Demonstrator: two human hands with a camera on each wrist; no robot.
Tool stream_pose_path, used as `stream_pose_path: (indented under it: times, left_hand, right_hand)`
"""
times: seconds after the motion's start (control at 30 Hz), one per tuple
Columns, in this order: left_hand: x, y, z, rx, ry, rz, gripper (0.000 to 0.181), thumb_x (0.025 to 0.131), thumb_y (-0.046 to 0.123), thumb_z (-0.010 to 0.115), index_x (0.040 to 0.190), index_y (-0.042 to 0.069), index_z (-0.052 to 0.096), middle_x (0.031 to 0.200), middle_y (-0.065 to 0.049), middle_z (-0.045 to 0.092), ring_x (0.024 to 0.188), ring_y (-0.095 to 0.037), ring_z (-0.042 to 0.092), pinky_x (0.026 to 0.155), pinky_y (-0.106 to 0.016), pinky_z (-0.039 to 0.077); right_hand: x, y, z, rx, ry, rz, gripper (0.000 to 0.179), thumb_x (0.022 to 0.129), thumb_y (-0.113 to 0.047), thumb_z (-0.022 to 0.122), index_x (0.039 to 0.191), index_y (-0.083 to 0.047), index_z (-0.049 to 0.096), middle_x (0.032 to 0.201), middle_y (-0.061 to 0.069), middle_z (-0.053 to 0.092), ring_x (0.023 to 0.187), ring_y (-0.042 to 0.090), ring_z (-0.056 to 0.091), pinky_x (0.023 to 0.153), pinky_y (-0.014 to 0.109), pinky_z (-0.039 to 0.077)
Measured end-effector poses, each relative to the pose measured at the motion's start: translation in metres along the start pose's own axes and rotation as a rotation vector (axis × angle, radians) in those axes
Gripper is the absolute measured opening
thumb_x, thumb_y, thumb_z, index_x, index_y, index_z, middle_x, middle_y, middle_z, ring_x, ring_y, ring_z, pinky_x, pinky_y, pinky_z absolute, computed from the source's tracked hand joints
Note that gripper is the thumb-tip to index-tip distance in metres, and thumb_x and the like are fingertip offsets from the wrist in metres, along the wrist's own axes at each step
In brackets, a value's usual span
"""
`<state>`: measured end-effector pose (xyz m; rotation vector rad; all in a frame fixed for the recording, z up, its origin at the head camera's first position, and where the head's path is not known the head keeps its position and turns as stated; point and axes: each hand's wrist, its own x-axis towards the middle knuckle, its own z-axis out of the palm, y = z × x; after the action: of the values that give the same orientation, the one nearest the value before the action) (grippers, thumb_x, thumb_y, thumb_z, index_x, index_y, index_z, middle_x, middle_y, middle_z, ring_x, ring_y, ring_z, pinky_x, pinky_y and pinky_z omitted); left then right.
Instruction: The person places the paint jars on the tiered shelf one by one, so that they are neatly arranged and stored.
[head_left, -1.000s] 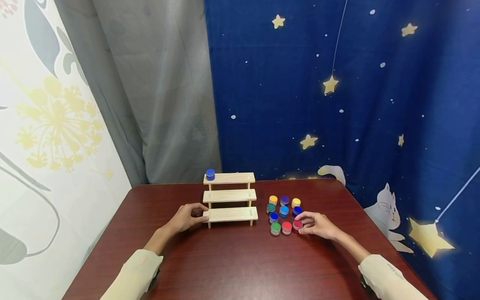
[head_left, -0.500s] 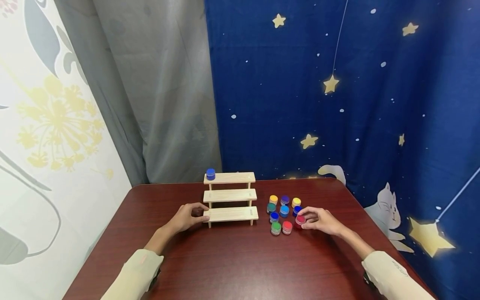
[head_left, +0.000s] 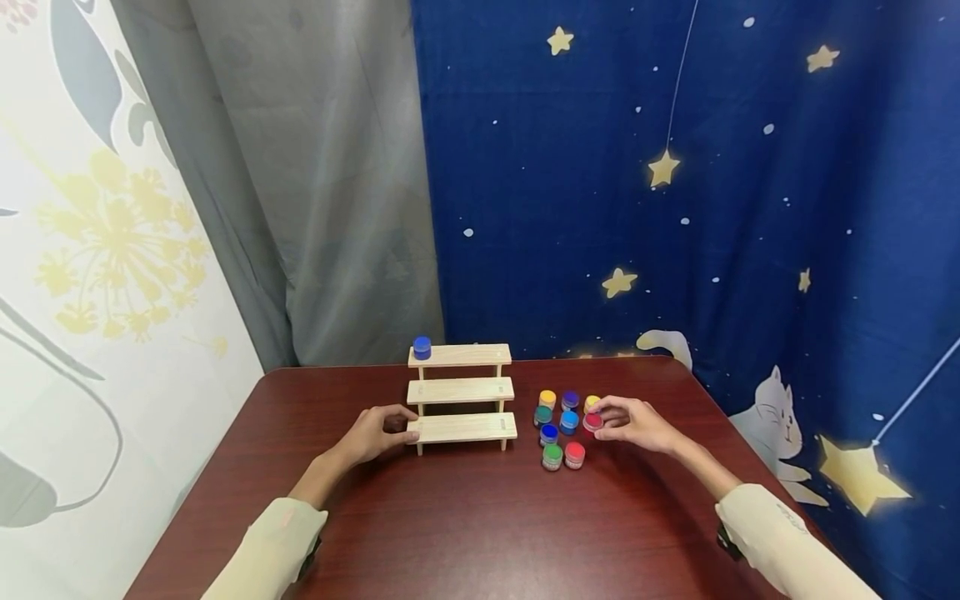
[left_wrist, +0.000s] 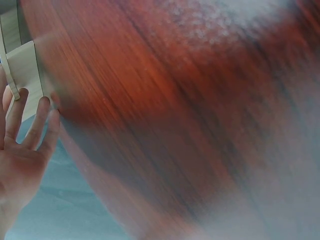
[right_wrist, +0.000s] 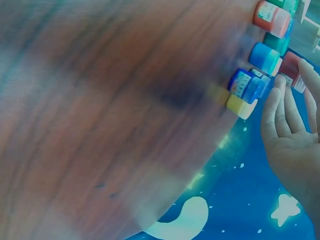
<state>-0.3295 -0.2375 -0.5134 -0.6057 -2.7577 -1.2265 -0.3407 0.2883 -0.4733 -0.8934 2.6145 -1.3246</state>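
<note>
My right hand (head_left: 637, 422) pinches a dark red paint jar (head_left: 592, 422) between thumb and fingertips. The jar (right_wrist: 292, 69) hangs above the table in the right wrist view, hiding most of the dark blue jar (right_wrist: 243, 85) from the head view. Below it, a bright red jar (head_left: 574, 455) and a green jar (head_left: 552, 457) stand on the table. On the left, my left hand (head_left: 372, 436) grips the left end of the lowest step of a three-step wooden display stand (head_left: 465, 428). A blue jar (head_left: 422, 348) sits at the left of its top step.
Several more jars stand grouped right of the stand, among them an orange-yellow jar (head_left: 547, 400), a purple jar (head_left: 570, 401), a teal jar (head_left: 543, 416) and a light blue jar (head_left: 569, 422). Curtains (head_left: 555, 208) hang behind the dark red-brown table (head_left: 465, 533).
My right hand has lifted the dark red jar from the front row, first slightly right, then back over the dark blue jar. My left hand and the stand stay put.
</note>
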Motion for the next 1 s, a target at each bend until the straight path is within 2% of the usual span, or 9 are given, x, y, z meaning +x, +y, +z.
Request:
stream_pose_path:
  times: [0.17, 0.27, 0.47, 0.73, 1.0]
  left_hand:
    - [0.000, 0.000, -0.002, -0.012, 0.006, 0.014, 0.031, 0.090, 0.026, 0.084, 0.116, 0.012, 0.076, 0.107, -0.006, 0.076, 0.099, -0.026, 0.072, 0.087, -0.047, 0.058]
    - [0.000, 0.000, -0.002, -0.020, 0.004, 0.015, 0.031, 0.090, 0.025, 0.084, 0.116, 0.011, 0.076, 0.108, -0.008, 0.076, 0.100, -0.028, 0.072, 0.088, -0.050, 0.058]
    - [-0.001, 0.000, -0.002, -0.016, 0.004, 0.009, 0.031, 0.090, 0.025, 0.084, 0.117, 0.012, 0.076, 0.108, -0.008, 0.076, 0.099, -0.025, 0.072, 0.088, -0.048, 0.058]
    - [-0.001, 0.000, -0.001, -0.012, 0.002, 0.011, 0.030, 0.090, 0.024, 0.084, 0.116, 0.013, 0.076, 0.106, -0.005, 0.076, 0.096, -0.020, 0.072, 0.085, -0.044, 0.059]
    - [-0.001, 0.001, 0.000, -0.020, 0.005, 0.016, 0.030, 0.090, 0.024, 0.084, 0.116, 0.011, 0.076, 0.108, -0.007, 0.076, 0.099, -0.026, 0.073, 0.087, -0.048, 0.058]
  right_hand:
    - [0.012, -0.009, -0.001, -0.022, -0.012, 0.003, 0.040, 0.093, -0.013, 0.080, 0.128, -0.001, 0.066, 0.122, 0.022, 0.071, 0.112, 0.037, 0.071, 0.086, 0.032, 0.059]
    - [0.019, -0.013, 0.000, -0.049, -0.024, 0.002, 0.042, 0.094, -0.015, 0.080, 0.131, -0.002, 0.066, 0.121, 0.022, 0.071, 0.110, 0.035, 0.072, 0.084, 0.031, 0.060]
    - [0.032, -0.022, 0.003, -0.082, -0.026, 0.000, 0.040, 0.094, -0.020, 0.080, 0.130, -0.007, 0.069, 0.118, 0.014, 0.074, 0.107, 0.029, 0.073, 0.084, 0.027, 0.058]
    - [0.051, -0.035, 0.008, -0.098, -0.029, -0.028, 0.042, 0.096, -0.018, 0.078, 0.133, -0.004, 0.067, 0.122, 0.013, 0.074, 0.112, 0.031, 0.072, 0.090, 0.041, 0.059]
    - [0.071, -0.047, 0.016, -0.065, -0.050, 0.001, 0.043, 0.096, -0.020, 0.077, 0.134, -0.003, 0.066, 0.121, 0.017, 0.073, 0.111, 0.032, 0.072, 0.082, 0.037, 0.060]
